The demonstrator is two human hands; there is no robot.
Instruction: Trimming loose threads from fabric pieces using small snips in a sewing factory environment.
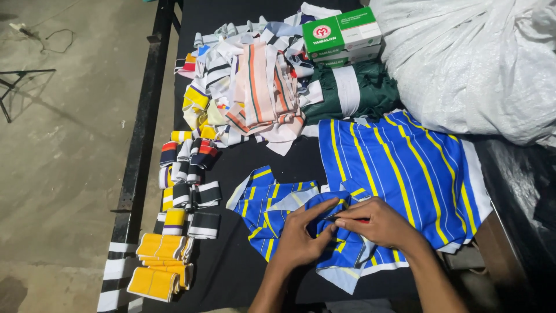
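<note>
So on the black table (243, 272) there's a big white woven sack (475, 64) at the far right, stuffed full, but can't see what's inside. Next to it, two green-and-white cardboard boxes (341, 35) stacked and closed, sitting on a folded dark green cloth (359, 90).

Both hands are down near the front edge. The left hand (298, 235) is half curled, fingers pressing down on a small blue piece with yellow stripes (339, 255). The right hand (376, 223) is pinching that same piece, and there's a thin red thing (360, 220) in its fingers, too small to make out.

That piece lies on top of more blue-and-yellow striped cut pieces (266, 200), with a larger striped panel (399, 168) just right of them. Little rolled ribbed bands (185, 174) line the left side, yellow ones (159, 264) nearest.
</note>
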